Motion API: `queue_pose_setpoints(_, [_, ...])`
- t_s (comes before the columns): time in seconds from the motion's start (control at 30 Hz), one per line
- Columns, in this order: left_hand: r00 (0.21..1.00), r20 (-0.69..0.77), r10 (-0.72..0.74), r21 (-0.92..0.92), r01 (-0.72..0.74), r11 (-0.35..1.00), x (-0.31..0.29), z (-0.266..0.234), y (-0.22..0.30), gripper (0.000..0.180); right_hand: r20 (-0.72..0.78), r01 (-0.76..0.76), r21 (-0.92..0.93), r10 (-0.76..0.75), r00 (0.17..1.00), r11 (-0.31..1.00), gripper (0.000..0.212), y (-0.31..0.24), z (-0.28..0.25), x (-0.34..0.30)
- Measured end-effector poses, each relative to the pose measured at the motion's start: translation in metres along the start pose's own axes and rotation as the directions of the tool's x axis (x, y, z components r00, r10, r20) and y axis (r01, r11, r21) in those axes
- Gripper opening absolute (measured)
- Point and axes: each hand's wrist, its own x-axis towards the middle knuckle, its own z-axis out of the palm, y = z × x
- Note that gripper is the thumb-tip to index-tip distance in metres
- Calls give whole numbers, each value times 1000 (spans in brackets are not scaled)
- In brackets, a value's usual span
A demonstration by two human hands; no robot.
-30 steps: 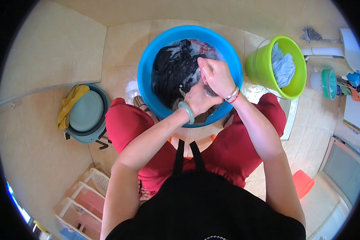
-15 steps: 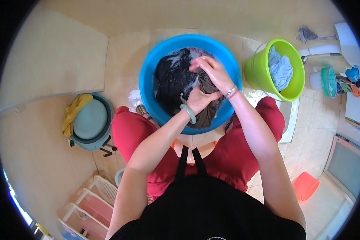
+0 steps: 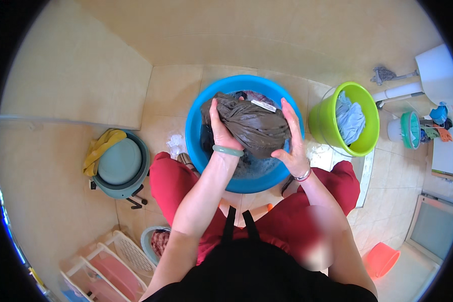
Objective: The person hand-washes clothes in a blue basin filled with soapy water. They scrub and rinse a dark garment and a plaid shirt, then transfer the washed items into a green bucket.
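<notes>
A wet, bunched grey-brown garment (image 3: pixel 251 126) with a white tag is held above the blue basin (image 3: pixel 195 163). My left hand (image 3: pixel 222 132) grips its left side, thumb up along the cloth and other fingers hidden beneath. My right hand (image 3: pixel 296 146) cups the right end, thumb at its near edge and fingers stretched along the far side. Under the garment, the basin holds soapy water (image 3: pixel 251 168) and dark cloth, mostly hidden by the garment.
Right of the basin stands a green bucket (image 3: pixel 371 126) with light-blue cloth (image 3: pixel 350 121). Leftward are grey-green stacked basins (image 3: pixel 120 162) with a yellow cloth (image 3: pixel 99 151). A white rack (image 3: pixel 103 261) is at lower left, an orange-red bucket (image 3: pixel 382 260) at lower right.
The garment has come up out of the basin and is gathered into a larger bundle. My hands have moved apart, from close together to its two sides. The view has shifted, too.
</notes>
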Motion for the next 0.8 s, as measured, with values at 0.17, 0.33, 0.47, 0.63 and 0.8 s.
queue_pose_setpoints(0.17, [980, 5, 198, 28, -198, 980, -11, 29, -36, 69, -265, -97, 574, 297, 917, 813, 58, -2, 17, 19])
queue_pose_setpoints(0.33, [847, 260, 464, 413, -532, 739, -35, 44, -50, 63, 163, -242, 970, 687, 708, 20, 30, 12, 7, 30])
queue_pose_setpoints(0.47, [770, 574, 277, 651, -635, 417, -55, 41, -31, 56, 399, -366, 911, 629, 668, -189, 27, 20, 12, 33])
queue_pose_setpoints(0.63, [681, 700, -217, 507, -687, -520, -73, 51, -12, 61, 610, -572, 785, 456, 648, -237, 33, 25, 11, 27])
queue_pose_setpoints(0.8, [598, 684, -418, 542, -800, -258, -58, 39, -10, 47, 631, -700, 715, 441, 638, -11, 38, 21, 15, 30])
